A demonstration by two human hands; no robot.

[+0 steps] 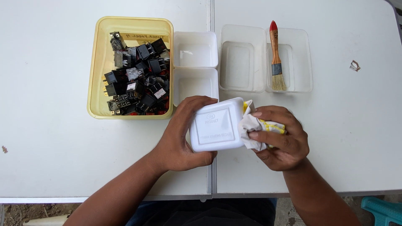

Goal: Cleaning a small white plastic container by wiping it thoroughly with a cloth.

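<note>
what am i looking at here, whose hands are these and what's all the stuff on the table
This is one picture from a camera worn on a person's head, looking down at their own two bare hands over a white table. The left hand holds a white plastic box; the right hand presses a crumpled white and yellow cloth against its side. Behind them sit a yellow tub full of black switches, two small white trays, and clear containers with a paintbrush lying across one.
</note>
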